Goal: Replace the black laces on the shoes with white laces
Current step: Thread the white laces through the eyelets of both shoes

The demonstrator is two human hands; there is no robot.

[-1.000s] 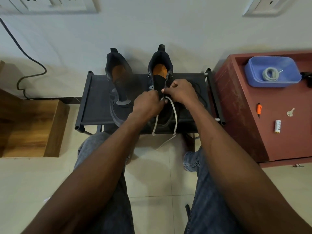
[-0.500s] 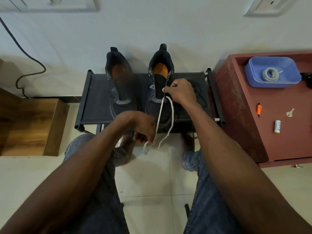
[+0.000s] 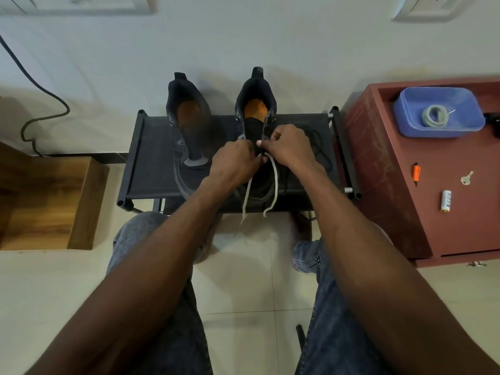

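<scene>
The white lace (image 3: 273, 182) is mid-threading at frame centre, pinched by both the left hand (image 3: 234, 165) and right hand (image 3: 290, 147) on the right-hand shoe (image 3: 257, 136); next probably the following eyelet.

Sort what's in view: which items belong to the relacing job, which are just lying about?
In the job:
- right shoe, being laced
- white lace, ends hanging off the rack
- left shoe, no lace visible
- coiled white lace in the blue tub
- black lace, loose on the shoe rack
- left hand, right hand

Lying about:
- orange pen
- key
- battery
- wall cable
</scene>
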